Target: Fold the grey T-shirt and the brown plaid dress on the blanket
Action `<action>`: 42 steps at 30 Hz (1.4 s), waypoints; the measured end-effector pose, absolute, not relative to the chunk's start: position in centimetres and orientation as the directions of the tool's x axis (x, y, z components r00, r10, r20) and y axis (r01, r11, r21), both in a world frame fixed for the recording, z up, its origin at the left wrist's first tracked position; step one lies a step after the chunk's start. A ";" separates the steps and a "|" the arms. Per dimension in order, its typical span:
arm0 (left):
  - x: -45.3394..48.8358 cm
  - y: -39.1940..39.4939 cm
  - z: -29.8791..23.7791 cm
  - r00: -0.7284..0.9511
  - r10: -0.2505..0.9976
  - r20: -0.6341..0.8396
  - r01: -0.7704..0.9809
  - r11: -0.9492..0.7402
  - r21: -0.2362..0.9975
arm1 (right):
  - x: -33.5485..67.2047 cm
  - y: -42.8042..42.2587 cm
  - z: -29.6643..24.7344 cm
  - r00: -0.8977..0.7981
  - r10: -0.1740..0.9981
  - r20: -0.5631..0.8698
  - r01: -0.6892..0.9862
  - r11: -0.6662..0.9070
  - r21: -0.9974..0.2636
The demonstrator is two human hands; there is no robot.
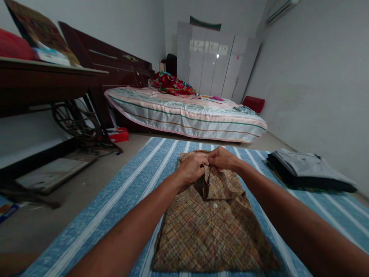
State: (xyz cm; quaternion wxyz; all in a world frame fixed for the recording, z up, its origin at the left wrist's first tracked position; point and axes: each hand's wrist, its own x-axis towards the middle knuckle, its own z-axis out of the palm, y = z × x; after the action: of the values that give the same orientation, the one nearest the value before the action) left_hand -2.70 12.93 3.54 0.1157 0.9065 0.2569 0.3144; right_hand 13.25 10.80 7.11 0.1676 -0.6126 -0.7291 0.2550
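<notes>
A brown plaid shirt (213, 234) lies folded into a rectangle on a blue and white striped cloth (123, 188). Its collar end points away from me, and a white button shows on the front. My left hand (193, 166) is closed on the shirt near the collar, its fingers bent over the fabric. Right beside it, my right hand (221, 157) pinches the shirt's collar area, the fingertips of both hands almost meeting. Between and below the hands a flap of the shirt stands slightly raised. The exact bit of fabric in the fingertips is partly hidden.
A stack of folded clothes (308, 169), grey over black, rests on the striped cloth to the right. Beyond stands a bed (187, 119) with a red floral blanket (173, 82). At left is a table on an iron treadle frame (77, 119), with a red box (118, 134) on the floor.
</notes>
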 end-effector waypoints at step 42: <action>-0.5 14.1 4.7 0.661 0.731 0.167 0.574 -0.637 0.515 | 16.0 5.7 11.9 -0.171 0.880 -0.443 0.970 0.072 -0.231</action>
State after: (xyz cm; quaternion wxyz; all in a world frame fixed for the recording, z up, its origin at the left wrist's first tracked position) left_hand -0.48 14.11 4.72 0.2144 0.8859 0.3683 0.1834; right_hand 16.01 5.67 11.95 -0.0934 -0.6372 -0.7261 0.2410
